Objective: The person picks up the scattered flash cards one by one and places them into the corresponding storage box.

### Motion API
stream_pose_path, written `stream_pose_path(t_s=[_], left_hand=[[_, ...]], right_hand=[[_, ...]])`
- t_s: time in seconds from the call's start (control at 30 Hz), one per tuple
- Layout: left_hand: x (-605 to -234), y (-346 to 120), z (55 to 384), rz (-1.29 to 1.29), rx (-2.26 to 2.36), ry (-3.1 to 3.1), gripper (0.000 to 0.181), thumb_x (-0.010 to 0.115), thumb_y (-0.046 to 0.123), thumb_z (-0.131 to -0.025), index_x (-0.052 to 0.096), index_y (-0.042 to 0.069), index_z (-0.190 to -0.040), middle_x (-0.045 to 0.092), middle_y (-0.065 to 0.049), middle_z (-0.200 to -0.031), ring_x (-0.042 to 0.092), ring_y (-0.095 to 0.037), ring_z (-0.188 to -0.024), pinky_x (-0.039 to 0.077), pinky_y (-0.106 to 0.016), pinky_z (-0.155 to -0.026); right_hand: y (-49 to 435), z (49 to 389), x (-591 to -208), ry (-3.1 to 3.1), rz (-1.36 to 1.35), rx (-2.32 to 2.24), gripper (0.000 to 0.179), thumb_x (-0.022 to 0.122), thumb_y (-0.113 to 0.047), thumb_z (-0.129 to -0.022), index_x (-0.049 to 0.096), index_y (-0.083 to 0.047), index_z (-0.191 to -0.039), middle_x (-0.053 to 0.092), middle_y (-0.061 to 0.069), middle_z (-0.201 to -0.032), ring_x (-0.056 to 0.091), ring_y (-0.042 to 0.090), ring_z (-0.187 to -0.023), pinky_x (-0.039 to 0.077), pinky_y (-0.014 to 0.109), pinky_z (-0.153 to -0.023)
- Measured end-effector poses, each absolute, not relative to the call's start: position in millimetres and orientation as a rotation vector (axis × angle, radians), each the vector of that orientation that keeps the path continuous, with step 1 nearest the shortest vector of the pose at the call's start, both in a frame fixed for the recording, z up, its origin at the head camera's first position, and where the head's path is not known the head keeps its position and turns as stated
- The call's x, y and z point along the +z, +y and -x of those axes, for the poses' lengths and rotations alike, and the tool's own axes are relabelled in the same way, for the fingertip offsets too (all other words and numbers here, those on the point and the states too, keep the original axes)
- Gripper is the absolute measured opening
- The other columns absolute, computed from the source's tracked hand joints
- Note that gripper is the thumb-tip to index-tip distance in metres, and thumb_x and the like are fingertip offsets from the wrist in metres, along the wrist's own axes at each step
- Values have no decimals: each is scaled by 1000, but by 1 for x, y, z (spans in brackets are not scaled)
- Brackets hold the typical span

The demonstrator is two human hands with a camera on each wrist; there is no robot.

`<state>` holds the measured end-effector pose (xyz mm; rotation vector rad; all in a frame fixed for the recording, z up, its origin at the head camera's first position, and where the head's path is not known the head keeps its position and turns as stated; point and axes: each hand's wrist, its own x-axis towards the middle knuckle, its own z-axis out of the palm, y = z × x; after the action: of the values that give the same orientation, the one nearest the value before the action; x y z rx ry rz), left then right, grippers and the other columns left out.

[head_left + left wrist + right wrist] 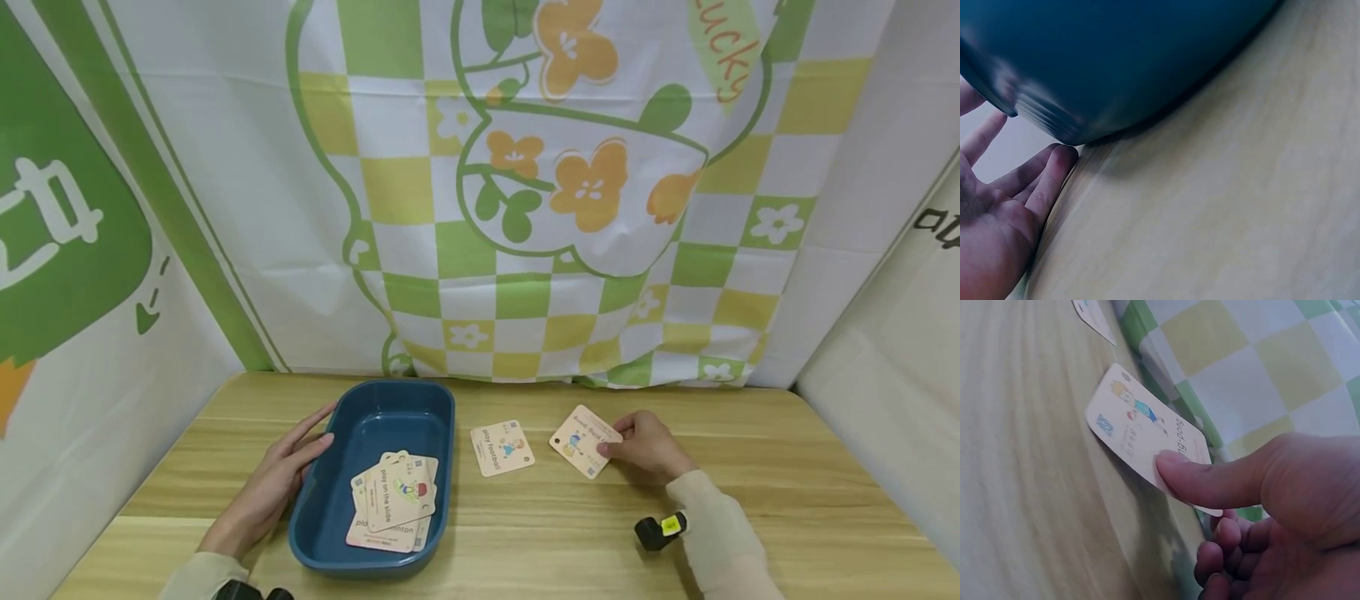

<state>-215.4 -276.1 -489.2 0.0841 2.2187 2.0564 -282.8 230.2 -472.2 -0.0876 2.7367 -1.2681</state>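
My right hand (647, 446) pinches the edge of a ping-pong picture card (581, 442), thumb on its printed face. In the right wrist view this card (1141, 425) tilts, its near edge raised off the wood. At the left, my left hand (273, 487) touches the side of a blue tray (315, 508), its fingers fairly straight. The left wrist view shows fingertips (1063, 156) at the tray's lower edge. Inside the tray lies a loose pile of cards, with a "play on the slide" card (401, 492) on top. A "play football" card (502, 447) lies between tray and right hand.
The wooden table (540, 542) ends at a printed curtain (510, 325) behind, with a white cloth wall (885, 350) at the right and a green-and-white one (75, 250) at the left. A black wrist camera (660, 531) sits on the right sleeve.
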Motion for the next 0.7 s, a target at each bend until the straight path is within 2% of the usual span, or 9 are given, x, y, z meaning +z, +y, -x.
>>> stream_pose_path(t_s=[0.17,0.43,0.7], left_hand=[[-490,-276,216,-77,2050,2227,65,51,36,-108,23,17,-163,33,-28,-156,61,-12,-116,51,-25,-92],[-490,-275,215,-70,2060,2225,65,51,36,-108,24,17,-163,34,-28,-155,62,-13,-115,52,-26,-92],[-490,-275,215,-71,2056,2231,64,51,36,-108,24,18,-163,35,-29,-154,62,-14,-115,52,-26,-92]], right_hand=[[234,282,-469,2704,128,-1301,29,78,-6,-88,62,12,-102,54,8,-76,49,17,-67,42,26,-57],[241,280,-457,2644,403,-1281,18,77,-10,-90,67,4,-86,55,0,-71,48,14,-66,39,24,-57],[240,278,-446,2532,630,-1262,16,78,-11,-89,69,3,-87,56,0,-74,47,11,-68,38,22,-61]])
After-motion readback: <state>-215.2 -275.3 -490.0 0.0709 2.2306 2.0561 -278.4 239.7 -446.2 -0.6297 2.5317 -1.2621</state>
